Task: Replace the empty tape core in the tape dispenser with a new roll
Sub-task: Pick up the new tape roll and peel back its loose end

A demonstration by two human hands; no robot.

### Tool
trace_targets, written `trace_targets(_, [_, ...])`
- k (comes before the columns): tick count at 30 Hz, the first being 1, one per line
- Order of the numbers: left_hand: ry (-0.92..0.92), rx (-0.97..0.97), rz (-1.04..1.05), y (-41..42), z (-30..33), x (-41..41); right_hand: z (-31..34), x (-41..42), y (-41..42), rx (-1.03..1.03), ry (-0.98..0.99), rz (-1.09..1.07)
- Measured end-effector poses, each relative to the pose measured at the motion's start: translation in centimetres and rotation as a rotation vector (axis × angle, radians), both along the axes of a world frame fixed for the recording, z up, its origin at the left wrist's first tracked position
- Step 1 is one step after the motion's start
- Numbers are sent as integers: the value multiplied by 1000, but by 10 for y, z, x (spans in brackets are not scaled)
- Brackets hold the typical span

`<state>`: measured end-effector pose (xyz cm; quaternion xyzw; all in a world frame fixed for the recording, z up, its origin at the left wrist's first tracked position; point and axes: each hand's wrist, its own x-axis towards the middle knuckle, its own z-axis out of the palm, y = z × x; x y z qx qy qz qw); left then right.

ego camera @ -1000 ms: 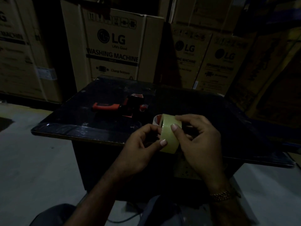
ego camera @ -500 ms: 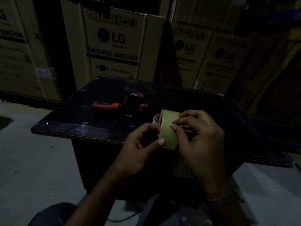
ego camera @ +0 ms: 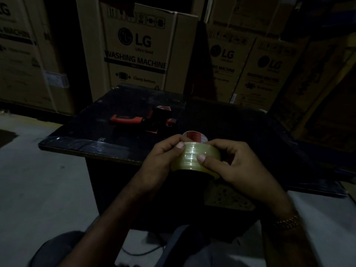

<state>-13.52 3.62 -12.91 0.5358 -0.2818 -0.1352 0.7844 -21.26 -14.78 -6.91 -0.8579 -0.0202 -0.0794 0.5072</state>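
Note:
A new roll of clear yellowish tape (ego camera: pixel 194 159) is held in front of the black table's near edge, its broad band facing me. My left hand (ego camera: pixel 161 158) grips its left side with the thumb on the band. My right hand (ego camera: pixel 231 166) grips the right side, thumb also pressed on the band. Just behind the roll, a white and red tape core (ego camera: pixel 195 136) peeks out on the table. The tape dispenser (ego camera: pixel 142 120), black with a red-orange handle, lies on the table farther back and left, apart from both hands.
The black table (ego camera: pixel 92 145) is dark and glossy. Large cardboard washing machine boxes (ego camera: pixel 138 51) stand close behind it and to both sides. Grey floor (ego camera: pixel 44 189) lies to the left. My knees show at the bottom of the view.
The roll has been turned from edge-on and upright to lying sideways with its band toward me. Both thumbs have shifted onto the band.

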Motion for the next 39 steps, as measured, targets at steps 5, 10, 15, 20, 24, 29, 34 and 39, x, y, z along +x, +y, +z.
trace_targets(5, [-11, -27, 12, -2, 2, 1, 7, -3, -3, 62, 55, 90])
trace_targets(10, [-8, -76, 80, -6, 0, 0, 9, -5, -6, 99, 92, 131])
trace_targets(15, [56, -96, 227, -12, -5, 3, 6, -8, -2, 222, 89, 76])
trace_targets(20, [101, -58, 315, -16, -9, -4, -2, -8, 7, 318, 60, -40])
trace_targets(24, [4, 19, 193, -7, -9, -9, -7, -7, 11, 325, -9, -86])
trace_targets(29, [14, 68, 116, -5, -4, -8, -12, -5, 13, 335, -47, -78])
trace_targets(34, [230, -36, 73, -10, 3, -11, -13, 0, 10, 339, -30, -12])
trace_targets(39, [404, 25, 47, -10, 8, -13, -10, 1, 5, 344, 18, 154])
